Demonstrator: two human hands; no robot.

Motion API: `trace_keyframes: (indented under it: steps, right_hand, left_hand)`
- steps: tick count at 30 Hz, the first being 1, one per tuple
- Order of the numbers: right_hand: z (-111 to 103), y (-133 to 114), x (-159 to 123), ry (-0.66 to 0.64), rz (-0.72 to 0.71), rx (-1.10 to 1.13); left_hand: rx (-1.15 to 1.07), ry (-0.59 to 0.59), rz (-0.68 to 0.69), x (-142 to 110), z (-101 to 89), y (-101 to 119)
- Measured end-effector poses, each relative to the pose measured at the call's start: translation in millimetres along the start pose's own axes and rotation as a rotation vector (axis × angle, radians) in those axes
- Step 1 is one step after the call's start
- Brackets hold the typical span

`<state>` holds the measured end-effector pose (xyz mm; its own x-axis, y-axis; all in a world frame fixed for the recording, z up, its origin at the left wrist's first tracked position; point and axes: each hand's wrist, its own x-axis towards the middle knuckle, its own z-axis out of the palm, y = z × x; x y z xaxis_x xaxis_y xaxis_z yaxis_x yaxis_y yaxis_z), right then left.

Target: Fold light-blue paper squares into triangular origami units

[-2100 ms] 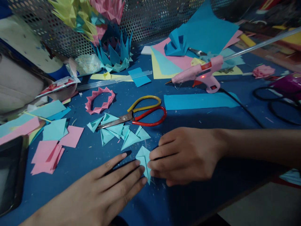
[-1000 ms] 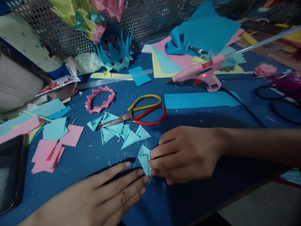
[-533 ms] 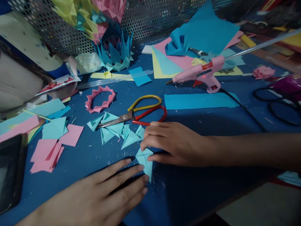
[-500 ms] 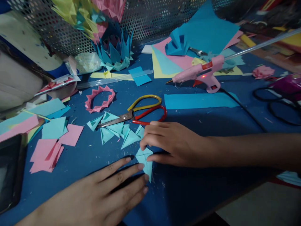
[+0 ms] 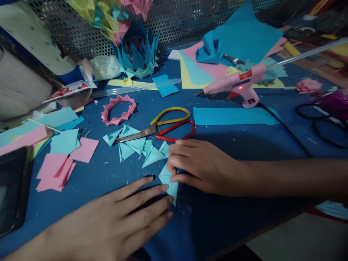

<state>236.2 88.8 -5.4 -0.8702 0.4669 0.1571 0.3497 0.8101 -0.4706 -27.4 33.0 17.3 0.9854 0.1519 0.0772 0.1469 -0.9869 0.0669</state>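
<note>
A small light-blue folded paper point(image 5: 172, 189) lies on the blue tabletop, its pointed end towards me. My left hand point(image 5: 127, 214) rests flat with its fingers spread, two fingertips touching the paper's left edge. The curled fingers and thumb of my right hand point(image 5: 195, 165) pinch the paper's upper right corner, hiding part of it. Just beyond lie several light-blue folded paper triangles point(image 5: 153, 156). Scissors point(image 5: 152, 129) with one yellow and one red handle rest across some of them, near my right hand.
A pink glue gun point(image 5: 236, 85) with a lit red light stands beyond a blue paper strip point(image 5: 231, 116). A pink pointed paper ring point(image 5: 132, 108), pink paper squares point(image 5: 53, 172) and a phone point(image 5: 13, 192) lie leftward. A blue paper flower point(image 5: 138, 54) stands behind.
The thumb and fingers of my right hand have closed in over the paper's upper corner, covering more of it. My left hand stays nearly in place; the whole view has shifted slightly.
</note>
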Motion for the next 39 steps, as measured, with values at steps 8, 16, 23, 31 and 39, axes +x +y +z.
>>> trace_keyframes:
  steps: [8, 16, 23, 31, 39]
  right_hand:
    - [-0.8, 2.0, 0.8, -0.032, -0.012, -0.02]
    - [-4.3, 2.8, 1.1, -0.042, -0.02, 0.03]
    - [-0.7, 3.4, -1.3, -0.006, -0.012, 0.054]
    - [0.0, 2.1, -1.0, -0.002, -0.012, 0.054]
    - [-0.1, 2.8, -0.7, -0.006, -0.006, 0.071]
  left_hand:
    - [0.005, 0.007, -0.013, -0.1, 0.5, 0.8]
    - [0.009, 0.013, -0.022, -1.5, 2.3, 1.5]
    - [0.006, 0.015, -0.018, -1.3, 1.6, 1.1]
    - [0.006, -0.028, -0.021, -1.2, 1.8, 1.1]
    - [-0.004, -0.082, -0.035, -0.6, 3.7, 0.9]
